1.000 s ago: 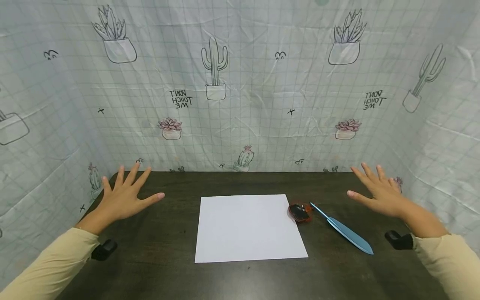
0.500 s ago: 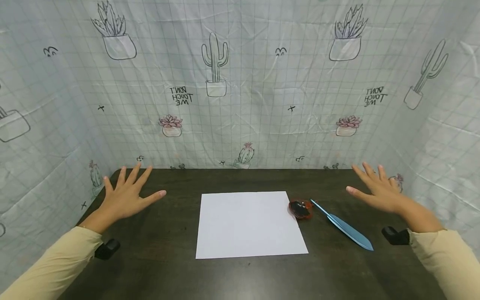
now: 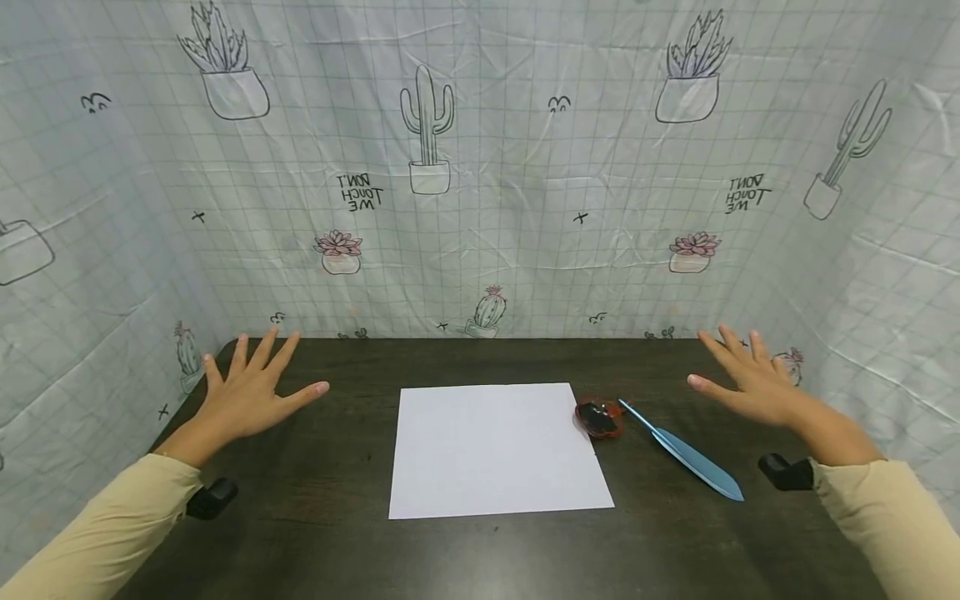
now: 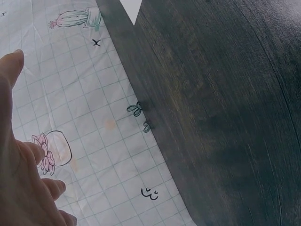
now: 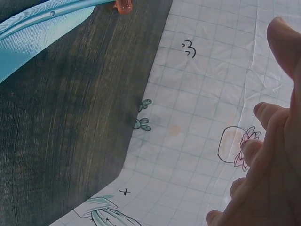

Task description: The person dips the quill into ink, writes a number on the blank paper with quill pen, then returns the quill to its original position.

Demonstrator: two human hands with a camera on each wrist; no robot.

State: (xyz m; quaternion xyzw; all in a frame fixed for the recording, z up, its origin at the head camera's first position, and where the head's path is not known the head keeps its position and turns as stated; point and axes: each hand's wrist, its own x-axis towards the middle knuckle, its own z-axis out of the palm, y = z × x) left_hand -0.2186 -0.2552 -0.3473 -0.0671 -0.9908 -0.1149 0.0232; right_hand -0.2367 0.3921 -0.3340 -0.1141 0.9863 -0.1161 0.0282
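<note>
My left hand [image 3: 245,398] is held over the left side of the dark table with fingers spread and nothing in it. On the other side my right hand [image 3: 761,390] has its fingers spread too, holding nothing. Between them a white sheet of paper [image 3: 501,450] lies flat. At the paper's right edge is a small pair of sunglasses [image 3: 598,418] with dark lenses and orange-red frames. A blue feather-shaped item [image 3: 693,458] with a thin shaft lies slantwise nearest the right hand, its thin tip by the sunglasses. The right wrist view shows part of this blue feather [image 5: 42,28].
The dark wooden table [image 3: 315,500] ends at a back curtain [image 3: 517,167] of pale gridded cloth printed with cacti. Similar cloth hangs on the left and right. Each wrist carries a black camera mount [image 3: 212,498].
The head view has shifted slightly. Both hands stay spread in nearly the same places, and the paper, sunglasses and feather lie as before.
</note>
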